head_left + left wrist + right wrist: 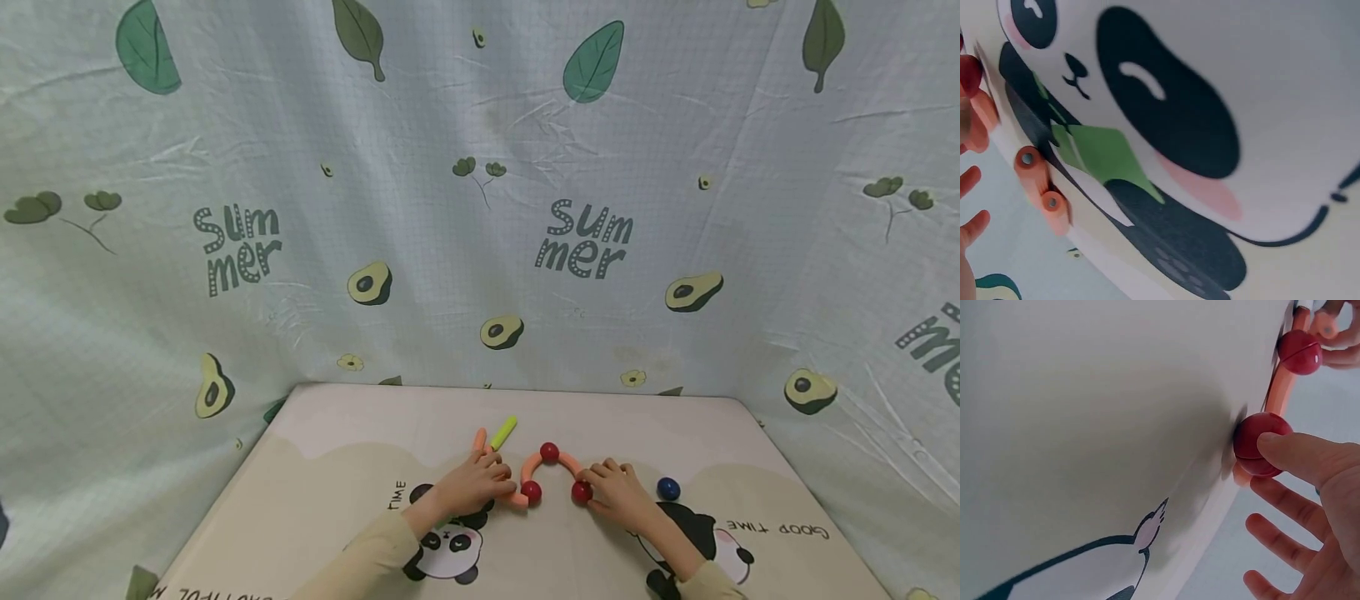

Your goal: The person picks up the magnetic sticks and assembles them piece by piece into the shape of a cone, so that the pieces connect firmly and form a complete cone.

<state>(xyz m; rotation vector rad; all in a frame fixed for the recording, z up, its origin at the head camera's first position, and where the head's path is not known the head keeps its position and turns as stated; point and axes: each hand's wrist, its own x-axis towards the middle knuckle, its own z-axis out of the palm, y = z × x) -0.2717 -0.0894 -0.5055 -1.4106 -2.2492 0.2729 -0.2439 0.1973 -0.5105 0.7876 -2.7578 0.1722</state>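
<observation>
- Left hand (pixel 474 483), low on the near side: fingers closed on a coral stick (pixel 517 500), its end at the left red ball (pixel 532 492); whether the two touch, cannot tell.
- Right hand (pixel 617 493): thumb and forefinger pinch the right red ball (pixel 582 492), other fingers free and spread.
- Step in hand, as I judge it: seating pieces at both feet of the arch; best done by bracing the right ball lightly while the left brings the stick end square to its ball; push along the stick's length, not sideways, or the curve may swing out of shape.
- Arch itself: left curved piece (pixel 531 467) and right curved piece (pixel 572 464), meeting at the top red ball (pixel 550 452); lies between the hands.
- Blue ball (pixel 668 489) loose, just beyond the right hand; best left outside the sweep of the wrist.
- Farther off, past the left fingers: spare coral stick (pixel 480 439) and lime stick (pixel 504 433), close together.
- Counter (pixel 360 417): pale, with printed pandas and lettering; looks flat, so balls could roll.
- Room: hanging cloth (pixel 427 225) behind and at the sides; avocados, leaves, "summer" lettering; creased.
</observation>
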